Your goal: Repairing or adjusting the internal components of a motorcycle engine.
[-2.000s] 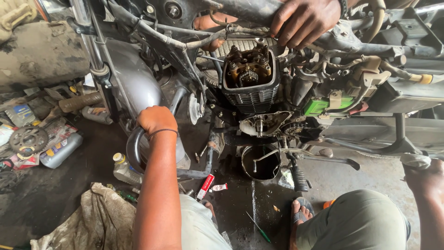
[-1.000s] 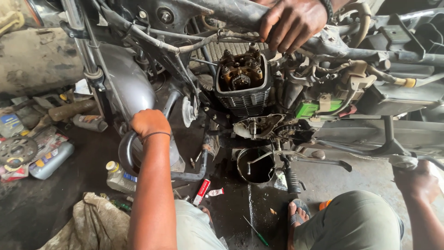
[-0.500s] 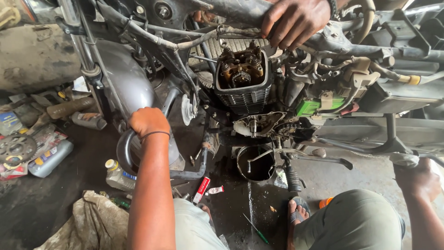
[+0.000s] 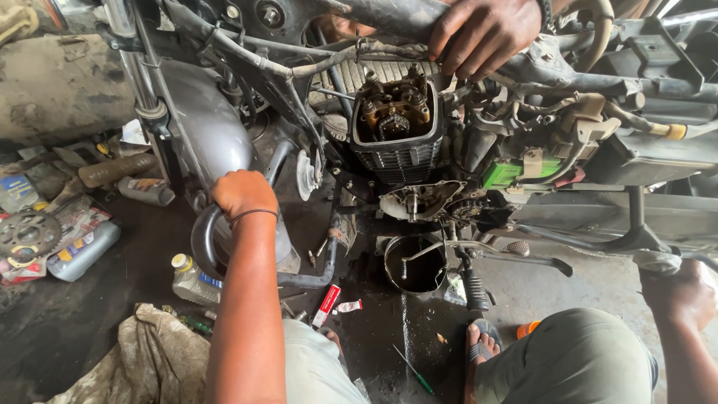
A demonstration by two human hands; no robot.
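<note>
- Your left hand [image 4: 241, 193] sits left of centre in the frame, fingers curled shut around the curved exhaust pipe [image 4: 203, 243] of the motorcycle, beside the silver fender [image 4: 206, 127].
- Your right hand [image 4: 682, 288] is at the right edge, lower half of the frame, fingers closed on a cloth-wrapped footrest bar [image 4: 652, 260].
- Another person's hand [image 4: 486, 34] presses down on the frame tube [image 4: 389, 15] at upper centre, fingers spread over the cables.
- Directly below that hand, the opened cylinder head [image 4: 395, 123] shows its rocker parts; the finned barrel sits beneath it.
- A round black oil pan [image 4: 416, 263] stands on the floor under the engine, at centre.
- A red tube [image 4: 326, 305] and a green screwdriver [image 4: 415, 372] lie on the oily floor [image 4: 90, 322] at lower centre.
- Oil bottles [image 4: 84, 251] and a sprocket [image 4: 28, 233] lie at the left edge.
</note>
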